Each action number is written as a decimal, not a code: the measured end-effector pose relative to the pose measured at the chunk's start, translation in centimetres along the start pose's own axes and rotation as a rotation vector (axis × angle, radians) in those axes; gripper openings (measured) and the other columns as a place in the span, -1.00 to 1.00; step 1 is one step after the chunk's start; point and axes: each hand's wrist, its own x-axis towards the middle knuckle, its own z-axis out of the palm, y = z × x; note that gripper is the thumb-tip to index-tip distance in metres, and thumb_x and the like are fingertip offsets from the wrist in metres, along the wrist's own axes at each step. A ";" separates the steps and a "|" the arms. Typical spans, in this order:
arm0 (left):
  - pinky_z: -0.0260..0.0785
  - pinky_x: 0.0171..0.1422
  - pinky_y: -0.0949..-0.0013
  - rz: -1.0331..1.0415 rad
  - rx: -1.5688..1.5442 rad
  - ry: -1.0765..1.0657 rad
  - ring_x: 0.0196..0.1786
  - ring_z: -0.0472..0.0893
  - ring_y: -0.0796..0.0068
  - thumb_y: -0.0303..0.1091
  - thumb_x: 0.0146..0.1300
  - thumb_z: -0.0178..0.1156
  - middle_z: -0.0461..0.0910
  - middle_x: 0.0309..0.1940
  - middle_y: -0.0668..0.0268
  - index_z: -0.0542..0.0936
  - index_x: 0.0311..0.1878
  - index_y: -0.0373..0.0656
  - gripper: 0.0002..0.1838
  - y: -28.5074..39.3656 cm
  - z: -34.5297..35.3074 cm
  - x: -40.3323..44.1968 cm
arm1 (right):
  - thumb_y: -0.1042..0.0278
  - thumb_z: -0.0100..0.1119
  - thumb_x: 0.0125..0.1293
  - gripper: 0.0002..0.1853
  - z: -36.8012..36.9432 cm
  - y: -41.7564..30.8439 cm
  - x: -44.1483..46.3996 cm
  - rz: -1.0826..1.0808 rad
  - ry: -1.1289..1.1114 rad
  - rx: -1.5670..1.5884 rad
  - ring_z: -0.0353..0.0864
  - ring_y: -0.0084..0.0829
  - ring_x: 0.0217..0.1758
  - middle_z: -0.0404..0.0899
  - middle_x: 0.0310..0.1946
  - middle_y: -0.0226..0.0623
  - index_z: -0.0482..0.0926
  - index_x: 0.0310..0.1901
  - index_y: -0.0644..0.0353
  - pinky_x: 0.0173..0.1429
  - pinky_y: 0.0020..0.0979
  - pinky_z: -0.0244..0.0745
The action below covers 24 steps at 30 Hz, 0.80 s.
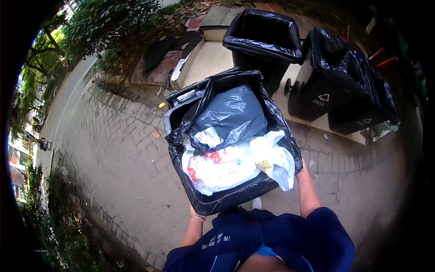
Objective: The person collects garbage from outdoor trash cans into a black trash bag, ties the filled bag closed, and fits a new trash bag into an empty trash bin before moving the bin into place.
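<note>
"At the near left corner of the loaded bin [167, 122], your left hand [194, 211] shows only in part; whether it grips, I cannot tell."

"And the bin?"

"Directly before you, over the paving [122, 154]: dark bag [238, 115] towards its far edge, white bags [222, 172] towards the near one. At its near right corner is your right hand [302, 171], fingers hidden, grip likewise undetermined."

"Step and next move?"

"Judged: steadying or shifting the bin. That calls for even, two-handed support, clear of the three standing bins [309, 97] rightward."
</note>
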 end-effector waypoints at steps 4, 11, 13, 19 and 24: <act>0.11 0.21 0.16 -0.054 -0.102 -0.140 0.14 0.27 0.19 0.04 0.17 -0.21 0.23 0.14 0.25 0.19 0.17 -0.15 -0.41 -0.4 3.4 -1.9 | -0.09 -0.11 0.16 -0.48 1.9 0.2 -3.1 -0.021 -0.098 0.176 0.44 -0.30 -0.05 0.45 -0.07 -0.27 0.39 -0.02 0.18 0.08 -0.25 0.30; 0.03 0.24 0.08 0.251 -0.246 -0.159 0.17 0.24 0.21 0.28 0.07 -0.25 0.27 0.12 0.31 0.24 0.16 -0.01 -0.30 -4.4 5.8 -5.1 | 0.20 0.01 0.19 -0.60 3.1 -0.5 -7.3 -0.486 0.146 -0.584 0.36 -0.58 -0.06 0.42 -0.12 -0.36 0.36 0.02 0.23 0.04 -0.54 0.23; 0.07 0.21 0.12 0.330 -0.268 0.124 0.13 0.29 0.24 0.33 0.02 -0.18 0.30 0.10 0.29 0.27 0.13 -0.03 -0.27 -4.8 2.5 -4.0 | 0.38 0.13 0.09 -0.68 2.9 -0.9 -7.5 -0.655 0.169 -0.783 0.40 -0.62 -0.17 0.48 -0.24 -0.40 0.45 -0.09 0.28 -0.04 -0.60 0.27; 0.07 0.18 0.18 0.195 -0.347 -0.082 0.08 0.31 0.30 0.20 0.07 -0.09 0.40 -0.02 0.24 0.34 0.03 -0.11 -0.37 -5.5 -0.6 -5.3 | 0.43 0.04 0.11 -0.91 4.1 -3.5 -8.3 -0.872 0.300 -1.333 0.44 -0.58 -0.46 0.49 -0.56 -0.39 0.46 -0.41 0.26 -0.32 -0.51 0.35; 0.32 -0.06 0.27 0.375 -0.390 0.193 -0.16 0.46 0.40 -0.14 0.20 -0.11 0.49 -0.22 0.27 0.43 -0.22 -0.17 -0.70 -7.1 -3.0 -3.2 | 0.45 -0.04 0.16 -0.93 8.1 -2.5 -11.5 -0.787 0.133 -1.349 0.40 -0.59 -0.55 0.42 -0.65 -0.40 0.35 -0.37 0.25 -0.41 -0.55 0.31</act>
